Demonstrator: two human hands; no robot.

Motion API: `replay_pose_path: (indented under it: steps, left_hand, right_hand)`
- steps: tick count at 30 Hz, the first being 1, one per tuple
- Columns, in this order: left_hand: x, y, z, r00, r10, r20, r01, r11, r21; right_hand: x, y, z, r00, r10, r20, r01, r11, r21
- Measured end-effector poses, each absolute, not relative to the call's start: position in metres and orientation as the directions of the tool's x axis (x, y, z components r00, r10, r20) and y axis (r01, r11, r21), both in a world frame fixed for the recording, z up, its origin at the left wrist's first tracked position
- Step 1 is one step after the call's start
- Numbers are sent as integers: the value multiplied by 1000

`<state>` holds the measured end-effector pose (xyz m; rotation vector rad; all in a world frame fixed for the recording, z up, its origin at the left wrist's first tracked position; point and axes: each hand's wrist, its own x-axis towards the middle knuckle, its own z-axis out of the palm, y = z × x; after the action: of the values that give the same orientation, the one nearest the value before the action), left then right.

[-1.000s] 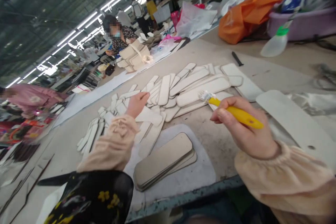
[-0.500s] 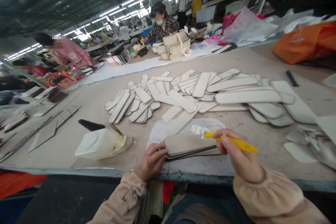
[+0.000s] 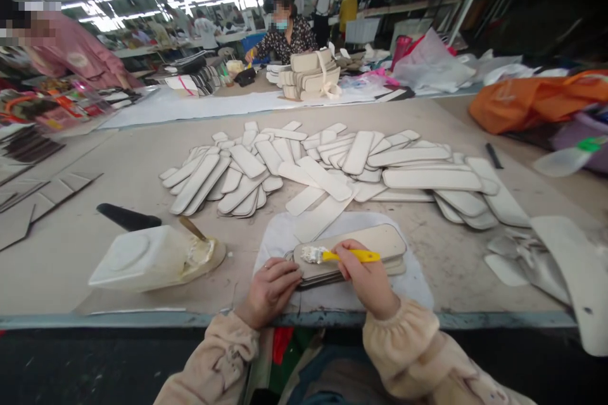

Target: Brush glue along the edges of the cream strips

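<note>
My right hand [image 3: 363, 275] is closed round the yellow handle of a brush [image 3: 354, 255]. Its bristles, coated in white paste, rest on the left part of the top piece in a stack of flat beige panels with rounded corners [image 3: 370, 242]. With curled fingers, my left hand [image 3: 272, 288] grips the left end of that stack; its thumb is mostly hidden. Under the stack lies a white sheet [image 3: 412, 269]. To the left, a cut-open white plastic container [image 3: 137, 259] lies on its side with pale paste at its mouth and a thin brown stick [image 3: 192, 228] leaning in it.
Loose pale panels [image 3: 247, 161] heap across the table's middle. A black-handled tool [image 3: 128, 218] lies behind the container. At right are an orange bag [image 3: 522, 101] and a curved pale sheet [image 3: 565, 266]. Across the table, a masked person [image 3: 289, 35] works beside stacked panels [image 3: 308, 76].
The brush in my right hand has moved left, from the stack's far right to its left part. My left hand stays at the stack's left end. The view has levelled and turned slightly.
</note>
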<state>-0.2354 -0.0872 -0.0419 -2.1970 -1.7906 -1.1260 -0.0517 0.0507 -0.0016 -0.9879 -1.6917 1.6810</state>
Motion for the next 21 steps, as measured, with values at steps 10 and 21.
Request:
replay_pose_path:
  steps: [10, 21]
  left_hand:
    - [-239, -85, -47, 47, 795, 604, 884, -315, 346]
    - [-240, -84, -46, 70, 780, 622, 886, -335, 321]
  right_hand:
    - [38, 109, 17, -277, 959, 67, 602, 228, -765]
    - [4, 40, 11, -753, 556, 352, 568, 819, -81]
